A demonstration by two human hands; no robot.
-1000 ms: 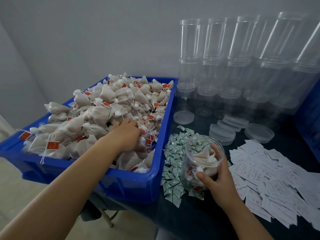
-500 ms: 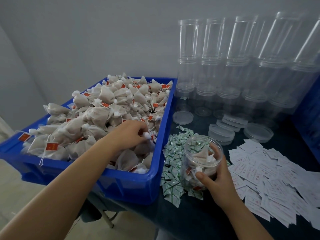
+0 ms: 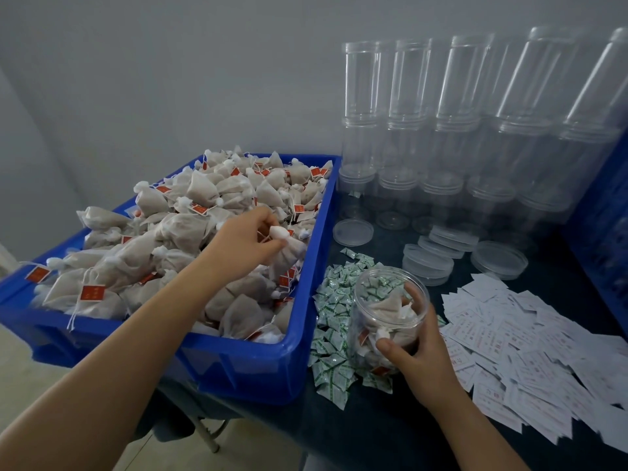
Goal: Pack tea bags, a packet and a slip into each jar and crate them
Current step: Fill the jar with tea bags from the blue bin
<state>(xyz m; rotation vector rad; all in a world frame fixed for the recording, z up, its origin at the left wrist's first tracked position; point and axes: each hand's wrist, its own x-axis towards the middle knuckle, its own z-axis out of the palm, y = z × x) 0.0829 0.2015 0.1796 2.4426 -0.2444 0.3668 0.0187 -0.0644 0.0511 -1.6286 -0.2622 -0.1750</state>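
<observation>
A blue crate (image 3: 299,338) on the left is heaped with beige tea bags (image 3: 176,232) that carry red tags. My left hand (image 3: 244,243) hovers over the heap and pinches one tea bag (image 3: 289,253) by its white knotted top, lifted clear of the others. To the right, my right hand (image 3: 421,355) grips a clear open jar (image 3: 384,321) standing on the dark table, with several tea bags inside. Small green-and-white packets (image 3: 334,300) lie in a pile between crate and jar. White paper slips (image 3: 530,351) are spread to the right of the jar.
Stacks of empty clear jars (image 3: 452,137) line the back wall. Loose clear lids (image 3: 428,265) lie in front of them. A blue wall or bin edge (image 3: 608,219) bounds the far right. The table's front edge drops to a pale floor (image 3: 20,375) at the left.
My left hand came up out of the heap, pulling one tea bag by its top toward the right. My right hand and the jar stayed put.
</observation>
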